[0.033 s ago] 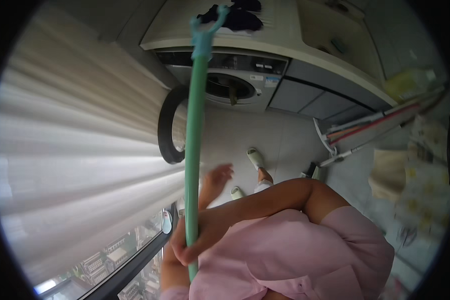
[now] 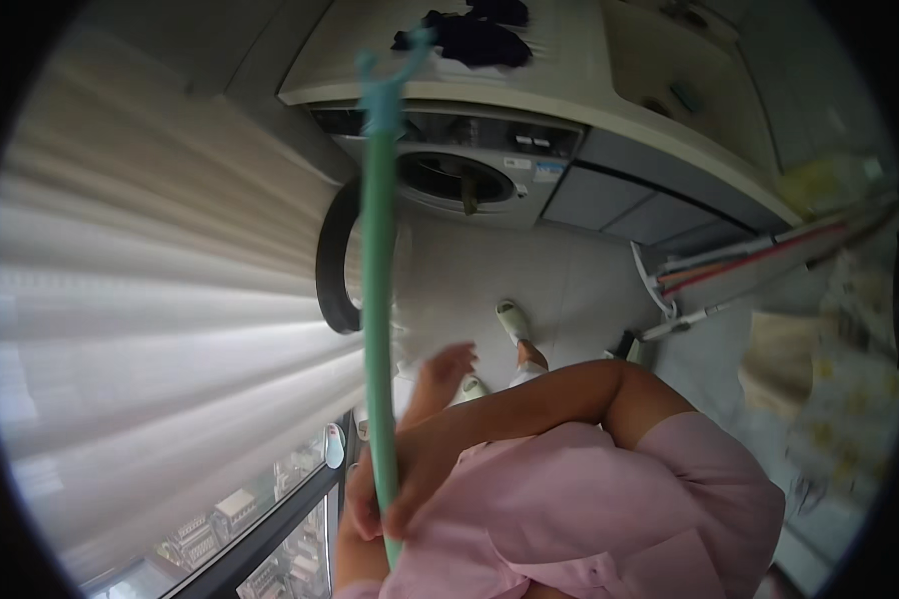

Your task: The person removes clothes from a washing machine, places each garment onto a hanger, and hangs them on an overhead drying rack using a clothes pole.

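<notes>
My right hand (image 2: pixel 410 479) is closed around the lower part of a long green pole (image 2: pixel 377 270), with my right arm reaching across my body to it. A light-blue forked head (image 2: pixel 382 95) tops the pole, which stands up in front of me, in line of sight with the washing machine (image 2: pixel 469 180). Beside the pole, my left hand (image 2: pixel 445 374) is raised, its fingers loosely stretched out and holding nothing. The left forearm is partly hidden behind the pole and my right hand.
Pale curtains (image 2: pixel 170 319) hang at the left above a window ledge. A dark oval ring (image 2: pixel 332 270) stands by them. Dark cloth (image 2: pixel 479 42) lies on the counter (image 2: pixel 559 85), near a sink (image 2: pixel 709 130). White, red and orange bars (image 2: pixel 769 250) are at the right.
The pole's forked head has swung slightly left and down. My left hand has shifted a little to the right and lower. My right hand still grips the pole.
</notes>
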`<state>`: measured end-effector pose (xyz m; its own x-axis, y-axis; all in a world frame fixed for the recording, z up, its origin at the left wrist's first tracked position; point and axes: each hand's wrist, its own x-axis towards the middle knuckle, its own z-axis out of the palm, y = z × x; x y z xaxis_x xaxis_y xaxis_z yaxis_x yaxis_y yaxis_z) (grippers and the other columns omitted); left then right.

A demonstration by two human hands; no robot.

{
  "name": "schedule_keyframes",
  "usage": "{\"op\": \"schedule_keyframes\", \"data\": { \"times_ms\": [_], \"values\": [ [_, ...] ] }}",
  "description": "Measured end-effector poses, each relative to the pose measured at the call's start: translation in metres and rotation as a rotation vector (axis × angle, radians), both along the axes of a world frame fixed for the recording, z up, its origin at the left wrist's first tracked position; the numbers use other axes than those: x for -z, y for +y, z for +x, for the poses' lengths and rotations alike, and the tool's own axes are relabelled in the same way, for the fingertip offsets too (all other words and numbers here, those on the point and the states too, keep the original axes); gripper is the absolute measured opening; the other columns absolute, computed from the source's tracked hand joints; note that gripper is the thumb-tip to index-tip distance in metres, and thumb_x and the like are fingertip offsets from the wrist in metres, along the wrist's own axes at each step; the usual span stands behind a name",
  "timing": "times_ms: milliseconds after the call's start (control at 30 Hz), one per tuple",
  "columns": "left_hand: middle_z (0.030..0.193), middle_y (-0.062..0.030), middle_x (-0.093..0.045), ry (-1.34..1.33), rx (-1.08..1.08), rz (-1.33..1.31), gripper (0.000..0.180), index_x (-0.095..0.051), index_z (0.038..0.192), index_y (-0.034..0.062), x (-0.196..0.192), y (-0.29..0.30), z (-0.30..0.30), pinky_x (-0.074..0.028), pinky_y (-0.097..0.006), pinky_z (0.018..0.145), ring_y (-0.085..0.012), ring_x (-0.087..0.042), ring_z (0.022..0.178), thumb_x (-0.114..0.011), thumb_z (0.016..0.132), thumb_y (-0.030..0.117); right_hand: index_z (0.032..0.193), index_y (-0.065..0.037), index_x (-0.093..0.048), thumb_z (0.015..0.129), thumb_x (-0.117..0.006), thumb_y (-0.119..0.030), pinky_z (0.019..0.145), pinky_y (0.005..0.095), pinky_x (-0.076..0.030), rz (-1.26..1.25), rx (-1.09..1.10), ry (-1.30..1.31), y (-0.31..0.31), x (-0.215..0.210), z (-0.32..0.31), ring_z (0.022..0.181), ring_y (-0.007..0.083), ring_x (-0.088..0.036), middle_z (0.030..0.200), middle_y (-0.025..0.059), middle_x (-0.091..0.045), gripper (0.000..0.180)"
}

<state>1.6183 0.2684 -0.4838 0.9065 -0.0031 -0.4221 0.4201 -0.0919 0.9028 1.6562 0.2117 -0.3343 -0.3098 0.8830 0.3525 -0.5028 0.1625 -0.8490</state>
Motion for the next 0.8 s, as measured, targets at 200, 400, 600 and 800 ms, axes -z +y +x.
{"op": "schedule_keyframes", "data": {
  "times_ms": [200, 400, 600, 800],
  "values": [
    [0.104, -0.0122, -0.065, 0.131, 0.001, 0.122, 0.030, -0.057, 0.117, 0.0028, 0.024, -0.039, 0.115, -0.050, -0.029, 0.077, -0.0194, -0.064, 0.090, -0.057, 0.089, 0.015, 0.119, -0.005, -0.057, 0.087, -0.058, -0.011, 0.085, 0.0327, -0.050, -0.395, 0.125, -0.132, -0.019, 0.186, 0.234, 0.100, 0.0189, -0.060, 0.113, 0.0074, -0.062, 0.033],
    [0.102, -0.0143, -0.065, 0.329, -0.178, 0.436, 0.028, -0.059, 0.114, 0.0017, 0.041, -0.012, 0.164, -0.051, -0.029, 0.071, -0.0202, -0.066, 0.084, -0.059, 0.088, 0.012, 0.118, -0.011, -0.058, 0.086, -0.061, -0.030, 0.076, 0.0307, -0.050, -1.134, 0.951, -0.220, -0.016, 0.454, 0.408, 0.094, 0.0188, -0.062, 0.110, 0.0093, -0.063, 0.037],
    [0.097, -0.0126, -0.067, 0.409, -0.236, 0.317, 0.026, -0.061, 0.111, 0.0005, 0.092, -0.022, 0.183, -0.051, -0.026, 0.065, -0.0141, -0.065, 0.077, -0.061, 0.086, 0.009, 0.118, -0.014, -0.056, 0.083, -0.065, -0.038, 0.080, 0.0324, -0.050, -1.064, 1.379, -1.336, -0.022, 0.678, 0.492, 0.094, 0.0194, -0.061, 0.109, 0.0081, -0.061, 0.043],
    [0.101, -0.0155, -0.064, 0.559, -0.278, 0.276, 0.028, -0.058, 0.115, 0.0017, 0.116, -0.014, 0.191, -0.054, -0.032, 0.071, -0.0225, -0.066, 0.083, -0.059, 0.087, 0.006, 0.114, -0.012, -0.057, 0.084, -0.065, -0.039, 0.079, 0.0322, -0.050, -1.202, 1.353, -1.167, 0.017, 0.706, 0.535, 0.090, 0.0190, -0.062, 0.104, 0.0084, -0.062, 0.040]
  ]
}}
